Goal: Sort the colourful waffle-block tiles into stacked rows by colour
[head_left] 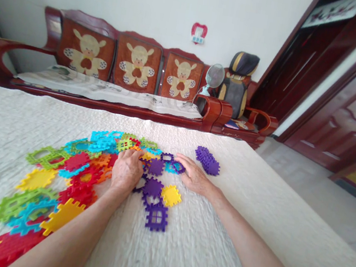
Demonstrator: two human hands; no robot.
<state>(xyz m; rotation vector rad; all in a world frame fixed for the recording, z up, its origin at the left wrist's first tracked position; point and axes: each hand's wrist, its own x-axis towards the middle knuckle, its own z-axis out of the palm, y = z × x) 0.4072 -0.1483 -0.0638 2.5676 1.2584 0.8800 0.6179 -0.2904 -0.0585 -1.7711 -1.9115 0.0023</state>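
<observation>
Toothed plastic building tiles in several colours lie on the white quilted cover. My right hand [194, 177] has its fingertips and thumb on a purple open-frame tile [178, 167], which lies over a light blue tile [169, 168]. At the pile's right edge, my left hand [127, 168] is closed, fingers bent down among the tiles; what they grip is hidden. Between the hands are a solid purple tile [156, 167] and a purple frame [167, 157]. Nearer me lie another purple tile [153, 187], a yellow tile [171, 195] and a purple window tile [157, 218].
Overlapping purple tiles [207, 160] form a group beyond my right hand. Mixed red tiles [78, 192], green tiles [46, 156] and yellow tiles [36, 179] spread to the left. Past the cover's far edge stand a wooden sofa [134, 111] and a small fan [215, 75].
</observation>
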